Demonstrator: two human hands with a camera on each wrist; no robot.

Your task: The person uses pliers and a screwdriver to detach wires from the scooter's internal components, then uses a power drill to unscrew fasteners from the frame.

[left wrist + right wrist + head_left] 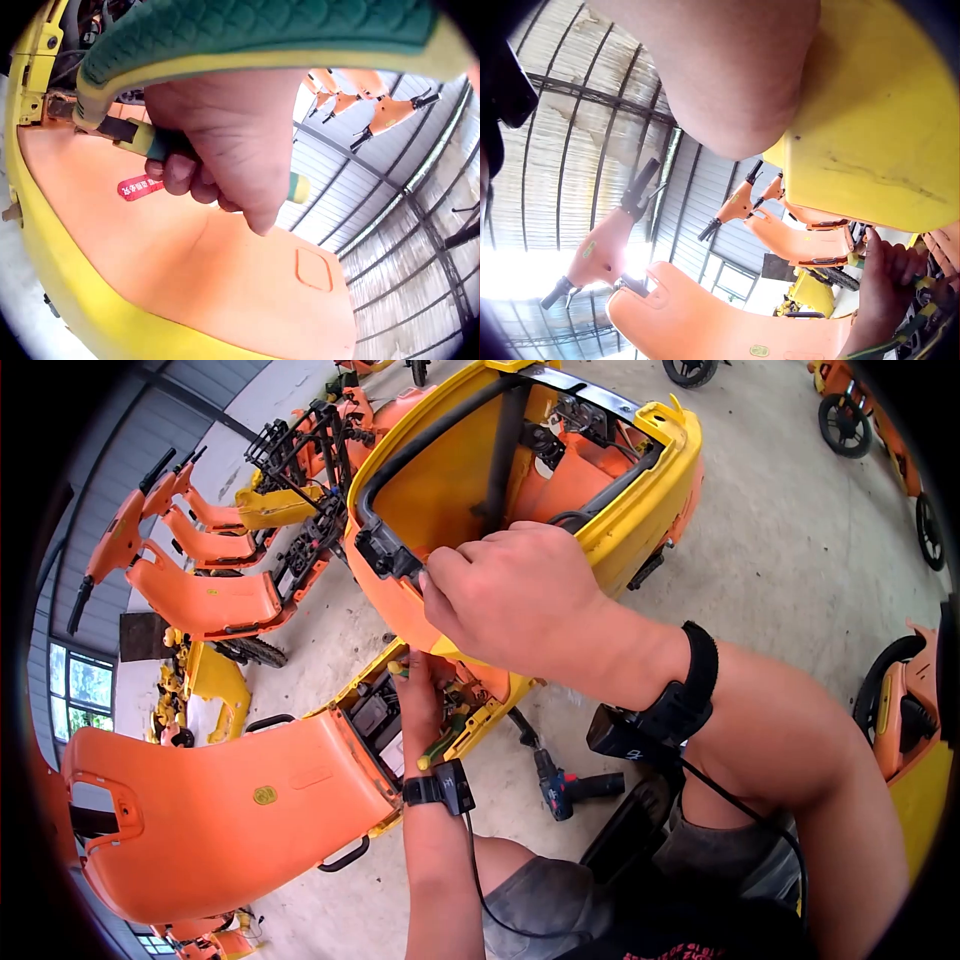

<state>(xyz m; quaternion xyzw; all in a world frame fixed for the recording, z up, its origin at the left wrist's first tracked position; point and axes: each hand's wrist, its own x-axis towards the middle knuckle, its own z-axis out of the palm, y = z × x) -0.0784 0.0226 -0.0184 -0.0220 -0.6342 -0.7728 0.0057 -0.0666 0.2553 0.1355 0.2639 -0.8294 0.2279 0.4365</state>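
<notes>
My left hand [420, 700] reaches into the open bay [378, 712] at the foot of the orange and yellow scooter. It grips a pair of pliers [262, 30] with green and yellow handles; one handle lies in the curled fingers and the other stands apart from the palm. The pliers' dark head points toward the bay's edge. Above, my right hand [515, 585] is curled over the near rim of the raised yellow and orange housing [640, 510], its thumb beside a black fitting [385, 555]. Its fingertips are hidden behind the knuckles.
A cordless drill [572, 790] stands on the concrete floor beside the scooter. The scooter's orange front panel [240, 810] extends to the lower left. More orange scooters [205, 595] and a yellow panel [220, 685] stand along the left wall.
</notes>
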